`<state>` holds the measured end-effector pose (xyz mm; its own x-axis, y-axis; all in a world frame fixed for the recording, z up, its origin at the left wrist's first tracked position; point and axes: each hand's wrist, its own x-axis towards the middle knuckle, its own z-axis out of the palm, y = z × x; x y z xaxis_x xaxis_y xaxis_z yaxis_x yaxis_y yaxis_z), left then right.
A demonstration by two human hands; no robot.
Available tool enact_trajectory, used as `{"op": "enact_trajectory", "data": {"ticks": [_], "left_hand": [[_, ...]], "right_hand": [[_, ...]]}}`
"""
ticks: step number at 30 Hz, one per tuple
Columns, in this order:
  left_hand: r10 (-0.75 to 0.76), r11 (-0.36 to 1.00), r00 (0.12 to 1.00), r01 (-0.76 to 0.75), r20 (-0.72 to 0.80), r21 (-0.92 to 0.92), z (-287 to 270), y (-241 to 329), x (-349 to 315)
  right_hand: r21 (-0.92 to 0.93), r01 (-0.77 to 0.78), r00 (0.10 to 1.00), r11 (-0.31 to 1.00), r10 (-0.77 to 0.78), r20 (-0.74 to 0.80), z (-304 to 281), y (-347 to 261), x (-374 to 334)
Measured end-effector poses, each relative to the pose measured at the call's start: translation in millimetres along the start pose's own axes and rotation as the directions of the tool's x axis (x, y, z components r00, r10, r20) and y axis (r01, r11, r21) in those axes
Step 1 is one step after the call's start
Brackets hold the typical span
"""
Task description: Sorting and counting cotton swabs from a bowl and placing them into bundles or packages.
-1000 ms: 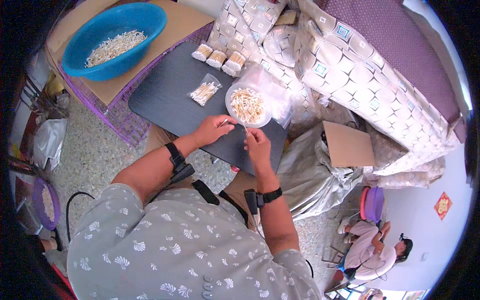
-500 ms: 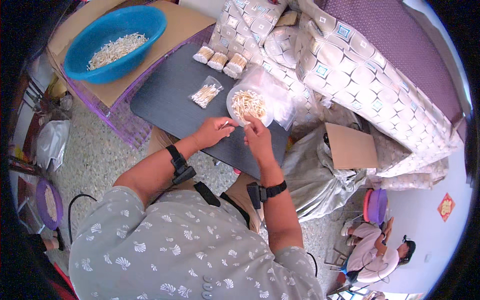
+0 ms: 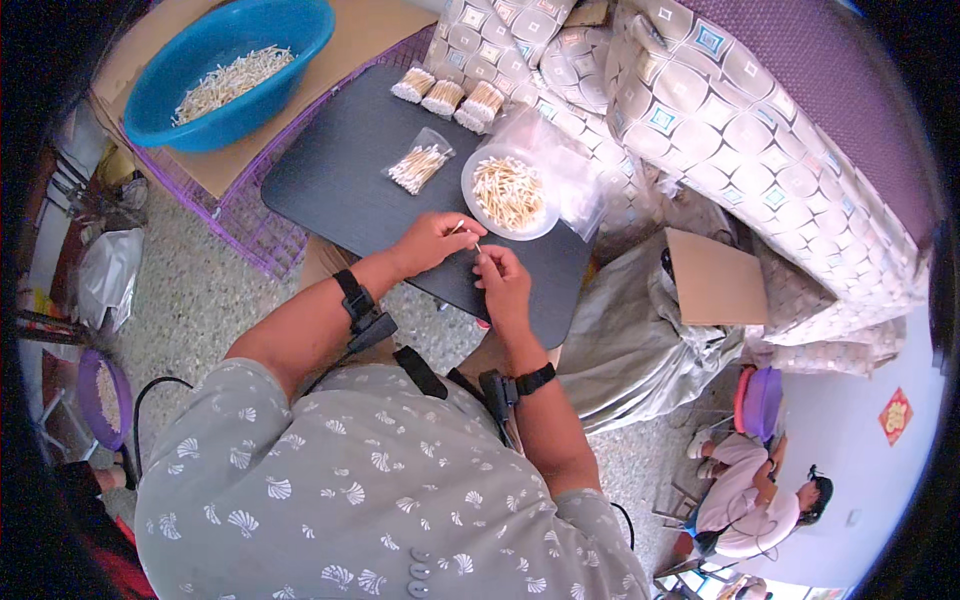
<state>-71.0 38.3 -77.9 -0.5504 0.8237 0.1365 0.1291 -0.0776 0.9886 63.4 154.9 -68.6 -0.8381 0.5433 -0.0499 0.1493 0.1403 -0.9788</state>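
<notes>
Over the near part of a small dark table [image 3: 330, 160], my left hand [image 3: 435, 242] is closed in a pinch on a cotton swab [image 3: 458, 227], whose white tip shows at the fingers. My right hand [image 3: 504, 284] is just beside it, thumb and finger pinched on another thin swab [image 3: 478, 246]. The two sets of fingertips nearly touch. Right beyond them stands a round white tub [image 3: 552, 218] full of loose wooden-stick cotton swabs [image 3: 508, 190]. A clear plastic bag [image 3: 421, 160] partly filled with swabs lies to its left.
Three swab bundles [image 3: 442, 97] line the table's far edge. Clear plastic bags [image 3: 570, 180] lie beside the tub. A blue basin [image 3: 150, 125] of swabs rests on cardboard at far left. A cardboard piece [image 3: 715, 280] and grey sacking [image 3: 625, 340] are at right. Another person [image 3: 750, 500] sits farther off.
My right hand has drawn back from the tub's near rim to my left fingertips, with a swab now showing in its pinch. My left hand has stayed nearly in place.
</notes>
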Motion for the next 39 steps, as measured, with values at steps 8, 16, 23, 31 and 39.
{"op": "enact_trajectory", "data": {"ticks": [8,16,23,31,39], "left_hand": [[-0.044,0.993,0.999,0.044,-0.006,-0.110,2.7,-7.5,1.9],[-0.033,0.997,0.999,0.034,0.008,-0.064,2.0,-6.3,0.3],[-0.029,0.999,0.999,0.028,0.028,0.037,-1.1,-3.7,1.5],[-0.018,0.998,1.000,0.018,0.006,0.054,1.1,2.9,-0.4],[0.129,0.915,0.987,-0.157,0.099,0.371,12.4,4.7,0.7]], "right_hand": [[0.030,0.057,0.997,0.998,-0.056,-0.053,3.6,10.8,0.9],[0.004,0.106,0.988,0.994,-0.105,-0.116,8.2,13.9,-1.1],[-0.026,0.145,0.977,0.989,-0.148,-0.154,7.2,19.3,0.0],[0.033,0.149,0.968,0.988,-0.139,-0.211,7.1,15.7,-1.2],[0.276,0.169,0.978,0.946,-0.126,-0.166,-2.8,23.6,-0.6]]}}
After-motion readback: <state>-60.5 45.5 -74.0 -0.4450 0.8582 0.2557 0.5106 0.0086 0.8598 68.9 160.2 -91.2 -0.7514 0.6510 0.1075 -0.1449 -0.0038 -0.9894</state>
